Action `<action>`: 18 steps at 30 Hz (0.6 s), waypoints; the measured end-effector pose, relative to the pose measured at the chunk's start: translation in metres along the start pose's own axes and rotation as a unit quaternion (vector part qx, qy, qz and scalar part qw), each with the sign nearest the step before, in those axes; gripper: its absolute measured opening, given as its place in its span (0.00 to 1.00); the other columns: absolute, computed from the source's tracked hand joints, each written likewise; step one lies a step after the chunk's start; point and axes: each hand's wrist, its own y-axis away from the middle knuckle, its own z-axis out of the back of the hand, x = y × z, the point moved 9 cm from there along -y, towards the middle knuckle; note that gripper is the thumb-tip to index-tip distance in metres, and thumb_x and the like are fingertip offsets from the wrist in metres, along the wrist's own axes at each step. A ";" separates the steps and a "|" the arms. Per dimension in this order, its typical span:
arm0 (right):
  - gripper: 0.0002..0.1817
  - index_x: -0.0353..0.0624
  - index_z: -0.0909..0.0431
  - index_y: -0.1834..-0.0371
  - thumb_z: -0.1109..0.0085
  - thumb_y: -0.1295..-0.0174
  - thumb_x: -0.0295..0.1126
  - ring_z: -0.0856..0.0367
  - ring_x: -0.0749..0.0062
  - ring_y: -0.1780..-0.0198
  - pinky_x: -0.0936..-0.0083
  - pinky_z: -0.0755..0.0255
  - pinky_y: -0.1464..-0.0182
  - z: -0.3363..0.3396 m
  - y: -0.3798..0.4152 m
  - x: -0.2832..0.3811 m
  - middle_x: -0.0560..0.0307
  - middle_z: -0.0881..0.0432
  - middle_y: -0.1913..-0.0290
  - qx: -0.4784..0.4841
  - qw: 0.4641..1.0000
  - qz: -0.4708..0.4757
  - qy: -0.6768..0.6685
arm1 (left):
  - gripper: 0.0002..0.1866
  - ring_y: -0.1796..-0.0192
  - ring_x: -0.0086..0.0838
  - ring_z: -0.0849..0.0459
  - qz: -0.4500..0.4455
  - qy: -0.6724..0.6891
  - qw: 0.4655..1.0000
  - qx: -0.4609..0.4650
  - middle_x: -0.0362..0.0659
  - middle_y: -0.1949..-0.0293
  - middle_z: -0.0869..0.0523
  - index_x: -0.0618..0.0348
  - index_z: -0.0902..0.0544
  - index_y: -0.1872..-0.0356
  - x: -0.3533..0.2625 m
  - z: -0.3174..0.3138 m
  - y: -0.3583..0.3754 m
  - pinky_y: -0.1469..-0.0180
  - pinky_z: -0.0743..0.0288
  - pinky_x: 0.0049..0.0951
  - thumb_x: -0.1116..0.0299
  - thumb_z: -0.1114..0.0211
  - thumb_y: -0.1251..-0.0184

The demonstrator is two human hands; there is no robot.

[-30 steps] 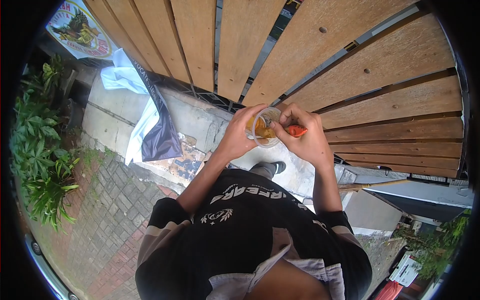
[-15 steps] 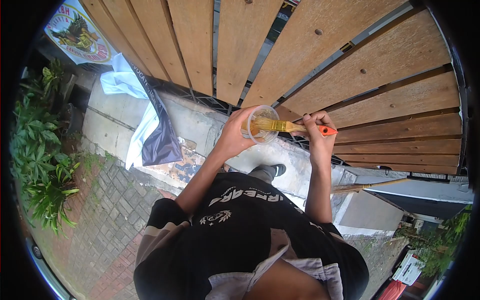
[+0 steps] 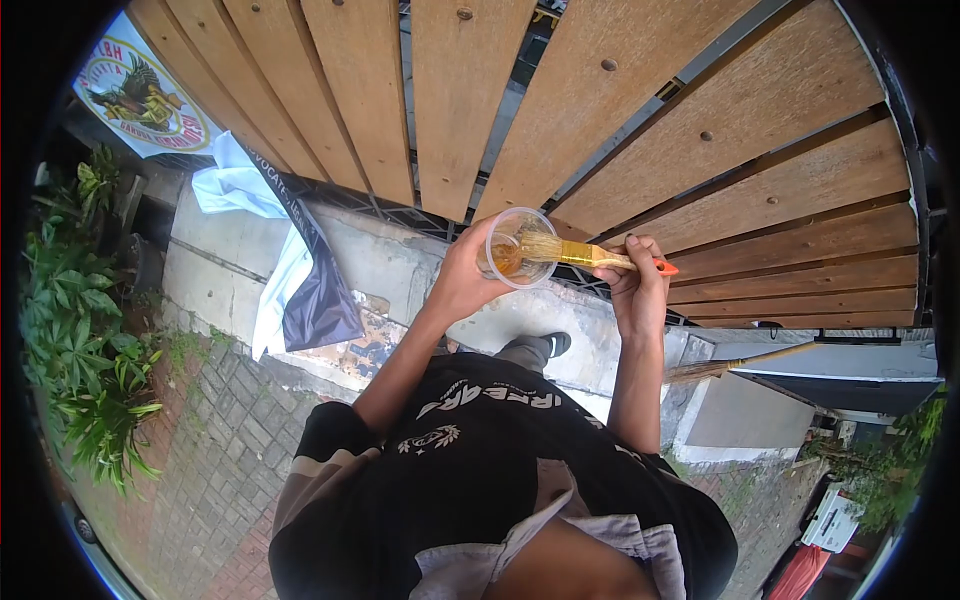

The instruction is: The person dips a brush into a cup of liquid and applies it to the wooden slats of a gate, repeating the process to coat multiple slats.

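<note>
- Far left I see leafy plants (image 3: 85, 340) beside brick paving (image 3: 215, 450).
- Above them, a round emblem sign (image 3: 140, 95); a white and dark cloth (image 3: 290, 250) hangs from the wall edge onto the concrete ledge (image 3: 390, 250).
- Left hand (image 3: 462, 280): fingers curled around a clear plastic cup (image 3: 515, 248), held up in front of the wooden slat fence (image 3: 600, 110). Amber liquid sits in the cup.
- Paintbrush (image 3: 580, 254): bristles rest across the cup's mouth, metal ferrule just outside the rim, orange handle tip pointing right.
- Right hand (image 3: 637, 290): closed around the brush handle, thumb and fingers pinching it, close beside the cup.
- Below the hands I note a dark shoe (image 3: 553, 343) on the ledge.
- Right of that, a straw broom (image 3: 735, 365) lies near a grey step.
</note>
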 end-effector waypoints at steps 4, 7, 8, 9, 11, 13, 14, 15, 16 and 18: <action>0.06 0.35 0.26 0.65 0.47 0.31 0.27 0.14 0.64 0.69 0.74 0.13 0.68 -0.001 -0.001 0.001 0.49 0.20 0.67 0.000 1.000 0.009 0.002 | 0.42 0.38 0.39 0.22 -0.007 0.000 1.000 -0.001 0.49 0.41 0.21 0.60 0.26 0.37 0.000 0.000 0.000 0.36 0.29 0.37 0.68 0.18 0.59; 0.06 0.36 0.26 0.64 0.47 0.31 0.27 0.14 0.64 0.70 0.74 0.13 0.67 -0.002 -0.003 0.003 0.49 0.20 0.68 0.002 1.000 0.014 -0.006 | 0.42 0.38 0.39 0.22 -0.007 0.010 1.000 -0.004 0.49 0.41 0.20 0.60 0.26 0.37 0.003 0.001 -0.001 0.36 0.29 0.36 0.68 0.18 0.59; 0.06 0.36 0.27 0.64 0.47 0.31 0.28 0.14 0.65 0.70 0.74 0.13 0.67 -0.003 -0.003 0.003 0.50 0.20 0.68 0.003 1.000 0.014 -0.014 | 0.42 0.38 0.39 0.22 -0.006 0.010 1.000 -0.006 0.49 0.41 0.20 0.60 0.26 0.37 0.003 0.001 -0.002 0.36 0.29 0.36 0.68 0.18 0.59; 0.06 0.37 0.27 0.64 0.47 0.31 0.28 0.15 0.65 0.70 0.74 0.13 0.67 -0.003 -0.003 0.003 0.50 0.20 0.68 0.003 1.000 0.012 -0.022 | 0.41 0.39 0.34 0.22 0.001 0.007 1.000 -0.009 0.47 0.42 0.20 0.61 0.27 0.37 0.002 0.003 -0.002 0.36 0.30 0.34 0.71 0.18 0.59; 0.06 0.38 0.27 0.65 0.47 0.31 0.29 0.15 0.66 0.70 0.73 0.13 0.66 -0.004 -0.004 0.003 0.51 0.20 0.68 0.008 1.000 0.012 -0.027 | 0.41 0.39 0.30 0.22 0.011 0.005 1.000 -0.012 0.45 0.43 0.19 0.61 0.27 0.37 0.002 0.005 0.000 0.37 0.30 0.31 0.73 0.19 0.58; 0.07 0.39 0.27 0.65 0.47 0.30 0.29 0.15 0.66 0.70 0.73 0.13 0.66 -0.006 -0.003 0.003 0.51 0.20 0.68 0.013 0.999 0.012 -0.032 | 0.41 0.39 0.31 0.22 0.006 0.002 1.000 -0.017 0.46 0.42 0.20 0.61 0.27 0.37 0.002 0.008 0.000 0.36 0.30 0.32 0.72 0.19 0.58; 0.07 0.39 0.27 0.66 0.47 0.30 0.30 0.15 0.66 0.70 0.73 0.13 0.66 -0.005 -0.002 0.006 0.51 0.19 0.68 0.003 0.999 0.022 -0.039 | 0.41 0.39 0.31 0.22 0.008 0.003 1.000 -0.019 0.46 0.42 0.20 0.61 0.27 0.37 0.003 0.008 0.001 0.36 0.30 0.32 0.72 0.19 0.58; 0.07 0.39 0.27 0.66 0.47 0.30 0.30 0.15 0.66 0.70 0.73 0.13 0.65 -0.005 -0.002 0.008 0.51 0.19 0.68 -0.007 0.998 0.033 -0.046 | 0.41 0.39 0.31 0.22 0.007 0.003 1.000 -0.019 0.46 0.42 0.20 0.61 0.27 0.37 0.003 0.009 0.001 0.36 0.30 0.32 0.72 0.19 0.58; 0.07 0.39 0.27 0.66 0.47 0.30 0.30 0.15 0.66 0.70 0.73 0.13 0.65 -0.007 -0.002 0.010 0.51 0.19 0.68 -0.006 0.998 0.032 -0.045 | 0.41 0.39 0.31 0.22 0.007 0.003 1.000 -0.019 0.46 0.42 0.20 0.61 0.28 0.37 0.004 0.010 0.002 0.36 0.30 0.32 0.72 0.19 0.58; 0.07 0.40 0.28 0.65 0.48 0.30 0.31 0.14 0.66 0.69 0.73 0.13 0.64 -0.009 -0.003 0.016 0.50 0.18 0.67 0.000 0.998 0.047 -0.045 | 0.42 0.38 0.31 0.22 0.008 0.003 1.000 -0.021 0.46 0.42 0.20 0.61 0.28 0.37 0.006 0.011 0.002 0.36 0.30 0.31 0.72 0.19 0.58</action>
